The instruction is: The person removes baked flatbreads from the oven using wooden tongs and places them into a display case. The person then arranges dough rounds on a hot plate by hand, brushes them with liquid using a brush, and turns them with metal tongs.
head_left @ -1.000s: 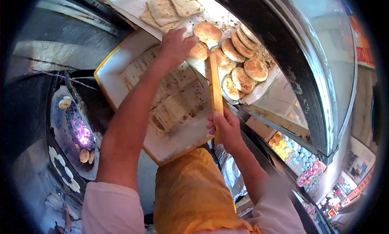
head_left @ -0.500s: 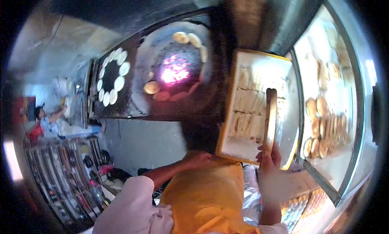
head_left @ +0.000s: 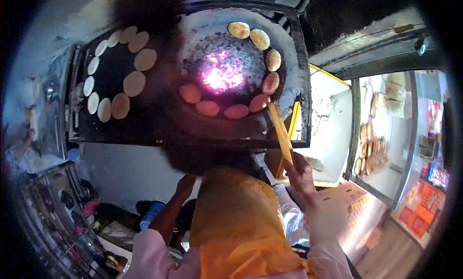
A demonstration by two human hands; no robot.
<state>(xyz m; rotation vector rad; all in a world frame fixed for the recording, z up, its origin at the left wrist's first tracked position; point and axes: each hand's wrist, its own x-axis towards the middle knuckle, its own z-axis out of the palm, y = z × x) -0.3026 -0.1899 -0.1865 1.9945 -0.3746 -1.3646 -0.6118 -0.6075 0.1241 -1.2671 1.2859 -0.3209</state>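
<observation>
Wooden stick (head_left: pixel 281 134) swung from tray (head_left: pixel 335 146) to coals (head_left: pixel 223 76), apparently bringing the breads (head_left: pixel 273 60) within reach.
Right hand (head_left: pixel 300 175) gripped it, tip beside the coals' four-o'clock bread (head_left: pixel 258 103); left hand's (head_left: pixel 186 184) hold couldn't be told.

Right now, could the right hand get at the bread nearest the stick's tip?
Probably yes, using the wooden stick: the right hand grips it, and its far tip is at the edge of the nearest bread. Nothing seems to block the way; the glowing embers lie beyond the bread.
</observation>
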